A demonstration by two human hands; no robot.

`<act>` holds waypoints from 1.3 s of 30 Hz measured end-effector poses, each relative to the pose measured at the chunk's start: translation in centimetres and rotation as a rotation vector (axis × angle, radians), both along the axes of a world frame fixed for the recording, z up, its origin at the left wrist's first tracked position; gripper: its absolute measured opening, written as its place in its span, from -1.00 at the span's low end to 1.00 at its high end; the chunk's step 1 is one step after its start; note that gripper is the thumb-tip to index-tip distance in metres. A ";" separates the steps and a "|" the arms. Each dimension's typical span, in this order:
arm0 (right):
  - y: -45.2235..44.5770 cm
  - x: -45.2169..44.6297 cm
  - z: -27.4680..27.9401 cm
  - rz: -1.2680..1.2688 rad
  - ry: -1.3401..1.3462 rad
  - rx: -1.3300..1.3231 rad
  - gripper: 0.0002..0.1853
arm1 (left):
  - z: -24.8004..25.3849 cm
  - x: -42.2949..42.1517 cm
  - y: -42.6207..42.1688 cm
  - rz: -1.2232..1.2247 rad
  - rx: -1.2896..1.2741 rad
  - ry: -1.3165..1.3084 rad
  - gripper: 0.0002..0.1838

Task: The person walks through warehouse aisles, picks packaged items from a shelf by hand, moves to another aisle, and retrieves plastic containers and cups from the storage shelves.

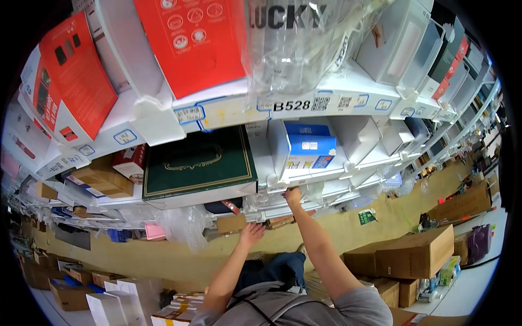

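Observation:
My left hand [252, 234] is held low in front of the lower shelves, fingers apart, near a small brown carton [231, 224]; nothing shows in it. My right hand [292, 195] reaches to the edge of a lower shelf, below the blue and white box [309, 145]; its fingertips are partly hidden and I cannot make out what they hold, if anything. Left of that box lies a large dark green box [198, 163] with gold trim. Above runs a shelf edge with the label B528 [291, 106].
Red boxes [190, 49] and a clear LUCKY plastic bag [293, 49] overhang the upper shelf. Crumpled clear plastic [185, 225] hangs at the lower left. Open cardboard boxes [405, 252] stand on the floor at the right, white boxes [122, 304] at the lower left.

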State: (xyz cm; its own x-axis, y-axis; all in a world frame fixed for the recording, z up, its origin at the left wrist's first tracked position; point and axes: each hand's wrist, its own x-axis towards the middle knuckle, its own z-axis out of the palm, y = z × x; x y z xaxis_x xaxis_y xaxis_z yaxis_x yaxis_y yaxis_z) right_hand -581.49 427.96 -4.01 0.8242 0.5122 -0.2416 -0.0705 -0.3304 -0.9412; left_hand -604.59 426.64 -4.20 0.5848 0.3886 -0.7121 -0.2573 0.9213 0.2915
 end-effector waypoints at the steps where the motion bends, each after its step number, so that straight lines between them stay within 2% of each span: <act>1: -0.1 -0.4 0.2 -0.012 -0.093 0.010 -0.77 | -0.4 -0.4 -0.3 -0.003 -0.027 -0.012 -0.54; 2: -0.3 -0.8 0.4 -0.024 -0.184 0.019 -0.83 | -0.9 -0.6 -0.3 -0.005 -0.056 -0.023 -0.51; 4: -0.5 -0.8 0.1 0.118 -0.366 -0.044 -0.89 | -0.7 -0.8 -0.3 -0.021 -0.033 -0.015 -0.52; 5: -0.8 -1.4 -0.3 0.077 -0.322 0.095 -0.88 | -0.7 -1.0 -0.6 -0.046 -0.025 -0.003 -0.53; 6: -1.0 -1.8 -0.8 0.077 -0.315 0.091 -0.88 | -0.4 -1.0 -0.7 -0.046 -0.029 0.003 -0.53; 8: -1.8 -2.5 -1.9 0.052 -0.509 0.076 -0.84 | 0.0 -0.6 -0.9 -0.086 0.064 -0.002 -0.56; 10: -4.0 -3.6 -0.3 0.132 -0.463 0.020 -0.82 | -0.3 0.0 -0.8 -0.139 0.096 -0.005 -0.57; 12: -5.9 -4.7 -0.1 0.224 -0.579 0.071 -0.83 | -0.7 0.7 -0.8 -0.196 0.129 -0.009 -0.57; 14: -7.7 -5.9 1.7 0.222 -0.541 0.070 -0.83 | -1.1 1.7 -1.1 -0.261 0.182 -0.010 -0.56; 16: -8.7 -6.0 2.2 0.194 -0.675 0.021 -0.83 | -1.2 2.4 -1.6 -0.282 0.196 0.003 -0.51; 19: -8.5 -5.1 2.8 0.230 -0.680 -0.027 -0.85 | -0.8 3.0 -1.9 -0.348 0.257 0.089 -0.44; 25: -8.2 -3.0 3.7 0.196 -0.879 -0.102 -0.83 | -0.9 3.4 -1.1 -0.408 0.264 0.107 -0.45; 30: -9.9 -3.6 4.9 0.309 -0.791 -0.187 -0.82 | -1.4 3.5 -1.6 -0.423 0.268 0.166 -0.44; 35: -13.9 -6.3 8.3 0.425 -0.648 -0.268 -0.76 | 0.4 3.3 -2.3 -0.392 0.310 0.292 -0.37; 37: -15.7 -6.8 8.5 0.522 -0.537 -0.316 -0.73 | -0.1 2.9 -2.1 -0.318 0.236 -0.181 -0.36; 38: -16.6 -6.6 7.7 0.520 -0.534 -0.320 -0.73 | -0.3 2.6 -2.2 -0.322 0.232 -0.181 -0.36; 39: -17.1 -6.6 7.1 0.545 -0.397 -0.267 -0.72 | 0.9 2.2 -2.4 -0.413 0.222 -0.162 -0.36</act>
